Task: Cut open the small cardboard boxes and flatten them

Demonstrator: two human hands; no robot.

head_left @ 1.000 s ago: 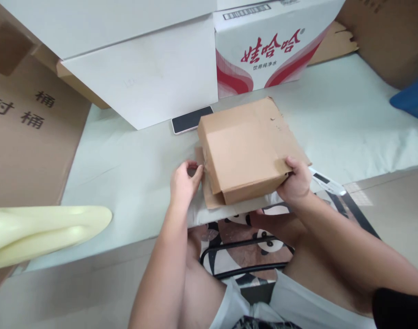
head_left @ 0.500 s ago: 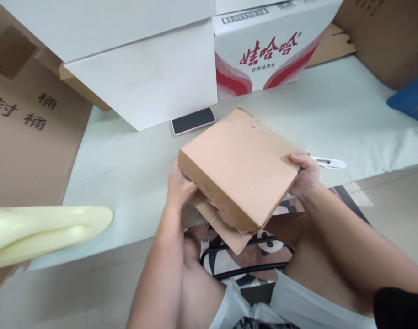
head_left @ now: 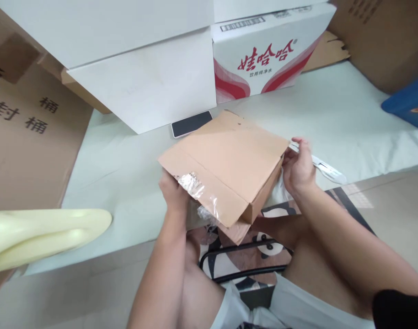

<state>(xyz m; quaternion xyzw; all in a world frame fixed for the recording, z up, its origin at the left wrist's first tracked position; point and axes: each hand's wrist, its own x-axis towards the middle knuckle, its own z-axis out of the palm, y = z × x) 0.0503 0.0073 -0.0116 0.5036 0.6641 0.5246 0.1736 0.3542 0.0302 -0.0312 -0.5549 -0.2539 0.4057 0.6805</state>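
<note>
A brown cardboard box is tilted above the table edge, with a flap at its near left raised and shiny clear tape torn along it. My left hand is closed on the box's left side; its fingertips are hidden beneath the flap. At the right edge of the box, my right hand has its fingers curled beside the cardboard. A white utility knife passes through that hand, its front end showing by the thumb near the box's corner. Crumpled clear plastic shows under the flap.
A phone lies behind the box, before large white cartons and a red-and-white carton. A pale yellow curved object juts in at left. A blue object stands right; a panda-patterned stool is below.
The flap on the box's near left has lifted outward, showing its tape. My right hand has turned and come off the top face, and the knife has swung to a steeper slant.
</note>
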